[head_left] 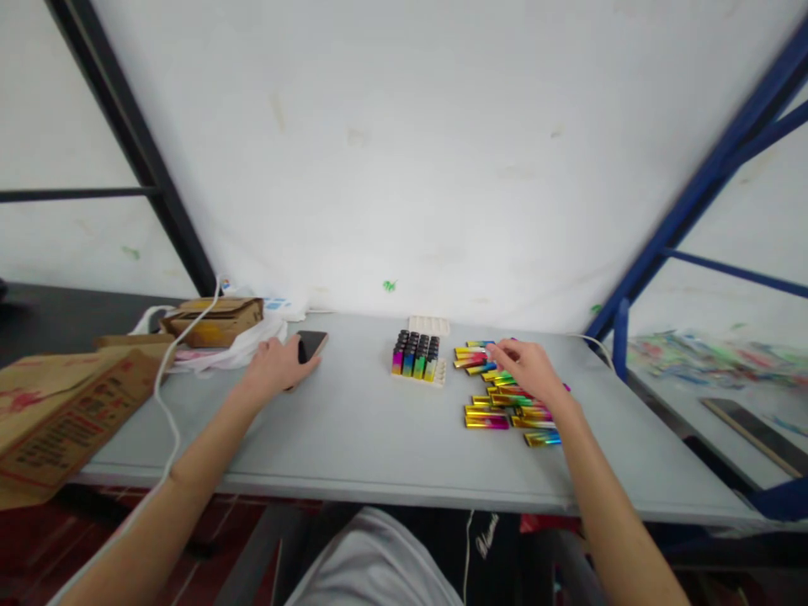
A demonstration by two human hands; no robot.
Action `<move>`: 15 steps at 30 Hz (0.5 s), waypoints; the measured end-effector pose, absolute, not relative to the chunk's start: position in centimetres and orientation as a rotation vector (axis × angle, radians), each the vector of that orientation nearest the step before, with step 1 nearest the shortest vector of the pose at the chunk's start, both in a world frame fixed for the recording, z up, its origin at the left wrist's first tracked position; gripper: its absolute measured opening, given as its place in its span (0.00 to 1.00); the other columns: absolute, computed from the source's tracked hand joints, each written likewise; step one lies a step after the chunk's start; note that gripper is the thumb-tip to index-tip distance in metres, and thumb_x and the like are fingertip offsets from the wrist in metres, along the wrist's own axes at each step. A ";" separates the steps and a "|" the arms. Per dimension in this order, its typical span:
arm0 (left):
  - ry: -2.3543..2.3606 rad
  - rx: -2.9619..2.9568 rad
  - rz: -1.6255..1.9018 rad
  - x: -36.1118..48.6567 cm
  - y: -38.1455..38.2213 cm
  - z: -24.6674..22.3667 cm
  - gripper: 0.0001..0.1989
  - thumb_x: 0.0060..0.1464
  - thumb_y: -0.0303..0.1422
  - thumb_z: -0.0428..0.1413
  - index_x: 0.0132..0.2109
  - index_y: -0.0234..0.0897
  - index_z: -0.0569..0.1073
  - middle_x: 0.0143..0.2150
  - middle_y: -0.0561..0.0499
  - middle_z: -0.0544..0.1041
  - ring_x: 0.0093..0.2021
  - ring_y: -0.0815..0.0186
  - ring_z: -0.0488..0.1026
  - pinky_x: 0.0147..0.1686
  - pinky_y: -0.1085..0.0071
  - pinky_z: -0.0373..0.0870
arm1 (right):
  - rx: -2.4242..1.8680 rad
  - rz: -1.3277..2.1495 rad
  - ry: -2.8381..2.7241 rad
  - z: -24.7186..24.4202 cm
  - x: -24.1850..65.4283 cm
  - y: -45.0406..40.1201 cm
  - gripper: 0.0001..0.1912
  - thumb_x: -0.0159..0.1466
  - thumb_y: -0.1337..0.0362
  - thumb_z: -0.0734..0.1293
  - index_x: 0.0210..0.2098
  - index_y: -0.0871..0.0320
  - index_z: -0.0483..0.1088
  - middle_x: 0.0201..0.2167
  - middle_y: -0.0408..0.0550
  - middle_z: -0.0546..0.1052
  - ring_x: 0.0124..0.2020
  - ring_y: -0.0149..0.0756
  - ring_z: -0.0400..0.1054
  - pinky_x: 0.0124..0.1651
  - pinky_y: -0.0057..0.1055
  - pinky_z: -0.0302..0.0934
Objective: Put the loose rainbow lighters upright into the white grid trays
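Observation:
My left hand (pixel 279 367) lies at the left side of a dark phone (pixel 314 344), its thumb and forefinger closed about the phone's edge; part of the phone is hidden under it. On the right, my right hand (pixel 525 367) hovers over a loose spread of shiny rainbow-coloured lighters (pixel 487 418). Its thumb and fingertips are pinched together, and what they hold is too small to make out. Between the hands, black-topped lighters (pixel 415 358) stand upright in rows in a white holder (pixel 440 374), whose right end shows bare slots.
A second pale slotted tray (pixel 429 325) lies behind the filled one, by the wall. Cardboard boxes (pixel 218 322) and a white plastic bag (pixel 249 347) crowd the left. A white cable (pixel 165 412) hangs across my left forearm. A blue metal frame (pixel 622 337) stands at right.

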State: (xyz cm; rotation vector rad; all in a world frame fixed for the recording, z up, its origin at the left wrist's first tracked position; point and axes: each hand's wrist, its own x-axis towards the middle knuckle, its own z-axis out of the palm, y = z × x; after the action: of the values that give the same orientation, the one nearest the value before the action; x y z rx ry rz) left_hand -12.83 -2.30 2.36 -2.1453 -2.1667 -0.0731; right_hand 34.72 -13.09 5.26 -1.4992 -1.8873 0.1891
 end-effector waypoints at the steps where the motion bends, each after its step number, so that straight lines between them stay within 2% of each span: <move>1: -2.168 -2.135 -0.067 -12.9 -2.5 2.1 0.38 0.65 0.57 0.47 0.68 0.30 0.67 0.58 0.26 0.75 0.60 0.32 0.71 0.54 0.48 0.70 | -1.508 0.194 -1.869 5.2 35.1 -13.2 0.28 0.72 0.42 0.60 0.29 0.55 0.78 0.23 0.46 0.78 0.24 0.38 0.65 0.30 0.33 0.55; 5: -2.140 -2.131 -0.092 -12.7 -2.1 1.9 0.36 0.64 0.53 0.49 0.68 0.31 0.67 0.55 0.26 0.77 0.58 0.31 0.73 0.54 0.47 0.70 | -1.523 0.199 -1.832 4.9 35.8 -13.4 0.29 0.72 0.42 0.60 0.29 0.56 0.78 0.22 0.45 0.77 0.23 0.37 0.63 0.28 0.33 0.54; 10: -2.206 -2.129 -0.075 -12.4 -1.4 2.5 0.39 0.63 0.54 0.51 0.72 0.34 0.62 0.58 0.29 0.75 0.59 0.32 0.72 0.56 0.49 0.68 | -1.528 0.217 -1.839 4.9 35.7 -13.3 0.27 0.73 0.44 0.60 0.30 0.56 0.78 0.22 0.44 0.76 0.23 0.37 0.63 0.29 0.33 0.54; 15: -2.203 -2.132 -0.118 -12.2 -1.3 2.2 0.37 0.65 0.53 0.48 0.75 0.41 0.58 0.58 0.31 0.75 0.60 0.32 0.72 0.57 0.50 0.67 | -1.486 0.299 -1.931 5.4 35.4 -13.9 0.24 0.73 0.47 0.62 0.31 0.55 0.78 0.27 0.46 0.79 0.28 0.39 0.68 0.32 0.33 0.56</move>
State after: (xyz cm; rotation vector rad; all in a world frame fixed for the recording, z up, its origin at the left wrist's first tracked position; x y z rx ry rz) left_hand -12.16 -1.33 2.19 -2.1316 -2.2030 -0.1176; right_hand 35.42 -13.91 5.39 -1.4865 -1.9311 0.2987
